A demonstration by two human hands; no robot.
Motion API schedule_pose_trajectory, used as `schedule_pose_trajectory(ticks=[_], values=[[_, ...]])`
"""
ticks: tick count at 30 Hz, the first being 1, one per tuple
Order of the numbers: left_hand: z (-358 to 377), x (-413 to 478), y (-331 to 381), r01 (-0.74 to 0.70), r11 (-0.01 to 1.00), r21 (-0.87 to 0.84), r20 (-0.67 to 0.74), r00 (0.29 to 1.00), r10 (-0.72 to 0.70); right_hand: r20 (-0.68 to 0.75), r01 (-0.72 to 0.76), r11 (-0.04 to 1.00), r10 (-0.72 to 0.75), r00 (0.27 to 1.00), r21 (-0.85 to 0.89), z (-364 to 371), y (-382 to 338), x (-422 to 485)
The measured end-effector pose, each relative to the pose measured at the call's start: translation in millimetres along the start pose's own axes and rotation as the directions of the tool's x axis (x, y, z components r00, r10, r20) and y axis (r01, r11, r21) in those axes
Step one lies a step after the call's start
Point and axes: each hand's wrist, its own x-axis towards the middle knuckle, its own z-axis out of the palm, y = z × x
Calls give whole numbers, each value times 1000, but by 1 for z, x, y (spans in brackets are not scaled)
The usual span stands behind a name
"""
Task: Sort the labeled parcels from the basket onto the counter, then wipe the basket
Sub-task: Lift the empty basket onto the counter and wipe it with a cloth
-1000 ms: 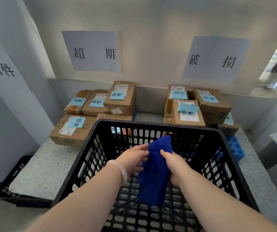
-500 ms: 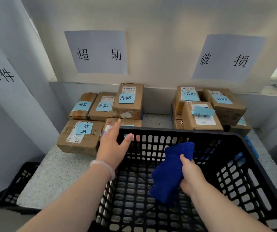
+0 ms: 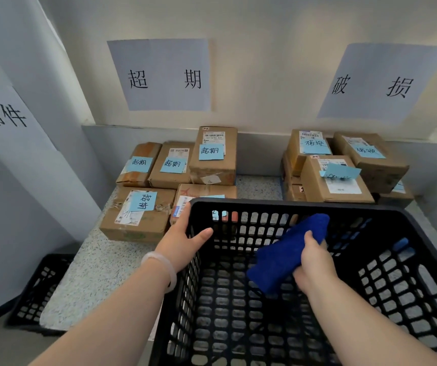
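Head view: the only one I have, looking down over both forearms.
Left hand (image 3: 183, 243): I see it gripping the far left corner of the basket (image 3: 304, 205), thumb stretched along the inside of the mesh wall and fingers over the outside, where I cannot see them.
Right hand (image 3: 315, 262): curled round a folded blue cloth (image 3: 286, 253) with the thumb on top, held inside the basket near its far wall.
Basket count: one black mesh basket on the near part of the speckled tabletop (image 3: 93, 273).
Left parcels (image 3: 137, 213): I count five brown boxes under the middle sign, three in a back row and two in front, each with a blue note. The front right one touches the basket's far wall and is partly hidden by it.
Right parcels (image 3: 337, 179): at least five boxes, stacked. The lower ones are partly hidden, so I cannot tell the exact count.
Signs (image 3: 159, 75): three paper sheets on the walls, the left one cut off by the frame.
Bracelet (image 3: 162, 269): one pale band on the left wrist.
Second basket (image 3: 40, 286): one, black, on the floor left of the tabletop.
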Motion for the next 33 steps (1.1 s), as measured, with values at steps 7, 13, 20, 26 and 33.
schedule_pose_trajectory(ticks=[7, 13, 20, 26, 33], values=[[3, 6, -8, -28, 999, 14, -34, 999, 29, -98, -77, 997, 80, 992, 33, 47, 14, 6], [5, 9, -12, -47, 999, -9, -49, 998, 46, 11, -154, 973, 154, 988, 170, 90, 26, -8], [6, 9, -11, -51, 999, -19, -53, 997, 49, 7, -82, 992, 83, 997, -92, 103, 46, -8], [5, 5, -8, -45, 999, -15, -50, 998, 45, 74, 191, 739, -189, 979, -646, 63, 51, -16], [4, 4, -6, -42, 999, -8, -43, 998, 42, 402, 519, 116, -501, 767, -847, 37, 49, -19]])
